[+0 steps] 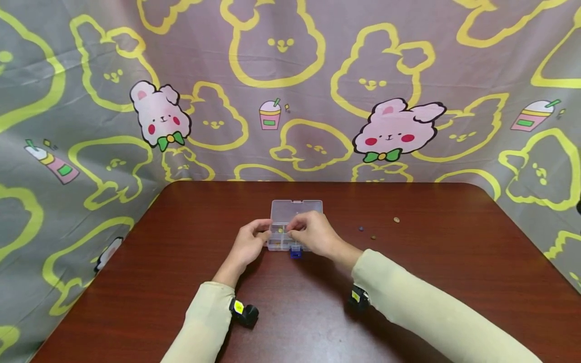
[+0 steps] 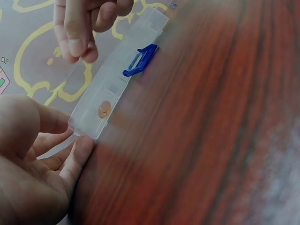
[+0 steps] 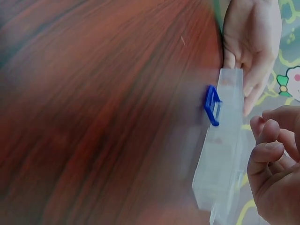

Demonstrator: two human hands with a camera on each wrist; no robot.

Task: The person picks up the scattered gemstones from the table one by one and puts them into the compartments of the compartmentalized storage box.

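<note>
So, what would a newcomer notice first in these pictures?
Probably the yellow-patterned curtain behind the table. Next, the clear box with its lid raised, the left hand at its left end, the right hand above it, a blue latch in front. Three small pieces lie to the right.

Working from the head view, I record a dark reddish-brown table (image 1: pixel 281 322), streaked with wood grain, its far corners rounded. Toward its 12 o'clock side I find a clear plastic case (image 1: pixel 275 248) resting on the surface, lid (image 1: pixel 283 209) open at 12 o'clock, blue latch (image 1: pixel 296 253) at 6. Three small pieces lie to its right: a blue one (image 1: pixel 361 229) at 3 o'clock, an olive one (image 1: pixel 373 237) at the blue one's 4 o'clock, and, farthest out, a tan one (image 1: pixel 396 220).
</note>
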